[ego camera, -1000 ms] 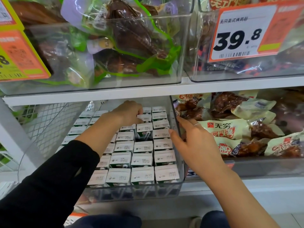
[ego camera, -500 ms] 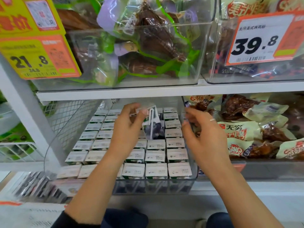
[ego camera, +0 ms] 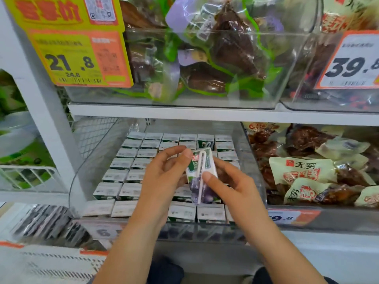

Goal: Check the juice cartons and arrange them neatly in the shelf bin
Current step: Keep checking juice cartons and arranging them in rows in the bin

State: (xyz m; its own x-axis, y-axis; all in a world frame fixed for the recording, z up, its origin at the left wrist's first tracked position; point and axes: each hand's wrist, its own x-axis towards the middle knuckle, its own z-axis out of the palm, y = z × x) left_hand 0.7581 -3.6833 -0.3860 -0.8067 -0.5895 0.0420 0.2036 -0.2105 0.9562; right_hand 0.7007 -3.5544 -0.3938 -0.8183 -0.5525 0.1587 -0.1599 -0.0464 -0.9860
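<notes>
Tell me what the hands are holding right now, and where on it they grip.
Both hands hold one juice carton lifted above the bin: the left hand pinches its upper left edge, and the right hand grips its right side, thumb on the front face.

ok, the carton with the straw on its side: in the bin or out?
Out. Both hands, left hand and right hand, hold the juice carton tilted above the rows packed in the shelf bin.

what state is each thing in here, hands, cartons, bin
left hand: grips the lifted carton by its left side
right hand: pinches the same carton, thumb on its front
lifted carton: out of the rows, tilted, held above the bin, straw still attached
other cartons: upright, packed in neat rows
shelf bin: clear, nearly full
snack packs: piled loosely in the next bin
</notes>
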